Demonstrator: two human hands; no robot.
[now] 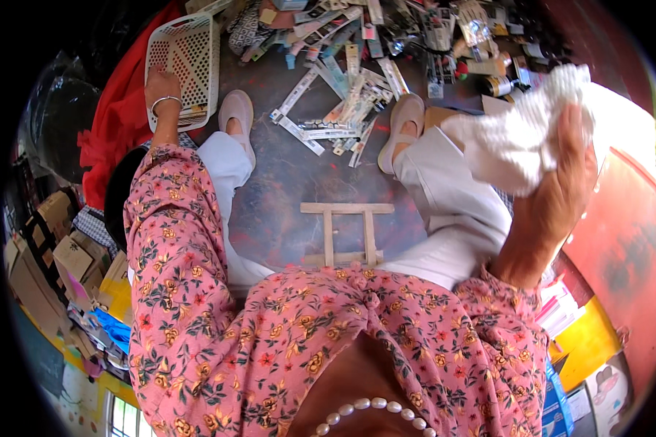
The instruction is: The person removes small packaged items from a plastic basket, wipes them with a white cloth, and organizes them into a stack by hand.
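Observation:
My left hand [162, 87], with a bangle at the wrist, is closed on the left side rim of a white perforated plastic basket [213, 69]. The basket stands on the floor beside my left shoe, and a little of what lies in its bottom shows. On the right, my raised right hand [559, 188] grips a crumpled white cloth [510, 135]. The cloth bunches above my right leg, and most of the fingers are behind it.
Many slim packets [350, 109] lie scattered on the dark floor [277, 218] between and beyond my shoes. A small wooden frame [348, 208] is near my seat. Red fabric [116, 124] hangs left of the basket; cardboard boxes [76, 258] stack at the left. Bottles [497, 86] crowd the far right.

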